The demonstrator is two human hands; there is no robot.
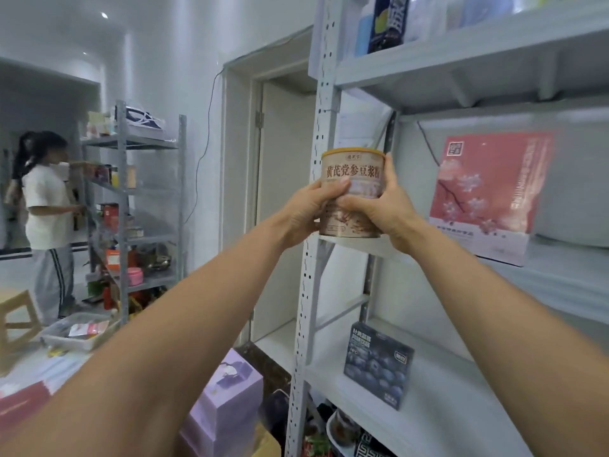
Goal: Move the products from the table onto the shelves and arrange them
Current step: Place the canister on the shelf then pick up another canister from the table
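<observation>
Both hands up at the front edge of the white shelf (pixel 379 247), wrapped around a tan can (pixel 352 192) with a yellow lid. Left hand (pixel 311 211) curled on the can's 9 o'clock side, thumb laid across the label. Right hand (pixel 389 206) curled on the 3 o'clock side, fingers reaching up toward the lid, thumb pressed on the front just below the left thumb. Can upright between the two palms, its base at the shelf's front left corner, right beside the perforated post (pixel 316 192); whether resting on the board or just above it, cannot tell. At 3 o'clock from the can, well apart on the same shelf, a pink box (pixel 491 192) with blossoms. At 6 o'clock, one shelf down, a dark blue box (pixel 379 364). At 7 o'clock, lower down, a purple box (pixel 227 400). At 9 o'clock, far back, another person (pixel 46 206) at a grey rack (pixel 148 206).
</observation>
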